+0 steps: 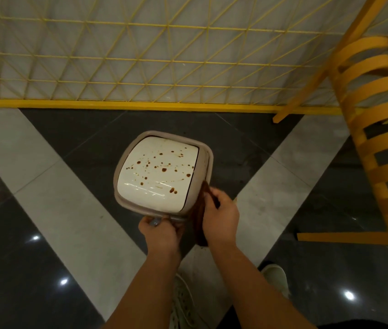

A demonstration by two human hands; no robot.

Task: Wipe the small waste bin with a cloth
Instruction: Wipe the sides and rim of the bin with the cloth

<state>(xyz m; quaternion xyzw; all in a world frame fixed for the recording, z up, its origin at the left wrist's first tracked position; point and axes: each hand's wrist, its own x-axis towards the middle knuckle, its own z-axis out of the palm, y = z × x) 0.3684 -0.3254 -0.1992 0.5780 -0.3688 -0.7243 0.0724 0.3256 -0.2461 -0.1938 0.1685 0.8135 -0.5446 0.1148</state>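
Bin (126, 186): a small beige waste bin, seen from above, on the dark floor between two pale stripes that meet in a V; it stands near the middle of the view, just beyond the person's hands.
Lid (159, 172): glossy white, rounded square, set inside the beige rim; closed, with a dark gap along its right and far edges.
Stains (164, 169): brown drops and small streaks scattered over the lid, thickest toward its centre and right, with one larger blot near the near-right corner.
Left hand (158, 232): at the near edge of the bin, fingers curled over the rim and gripping it.
Right hand (220, 214): at the near-right corner of the bin, fingers curled together round the cloth, pressing it to the bin's side.
Cloth (200, 219): dark brown, hanging in a long fold from the right hand, down between the two hands and against the bin's right side.
Floor (34, 269): glossy dark tiles with bright light spots, crossed by the pale grey stripes.
Fence (117, 55): yellow wire grid with a solid yellow bottom bar, across the far side.
Chair (378, 138): yellow, slatted, at the far right, well apart from the bin.
Shoes (274, 276): pale, on the floor near the bottom edge, partly hidden by the forearms.
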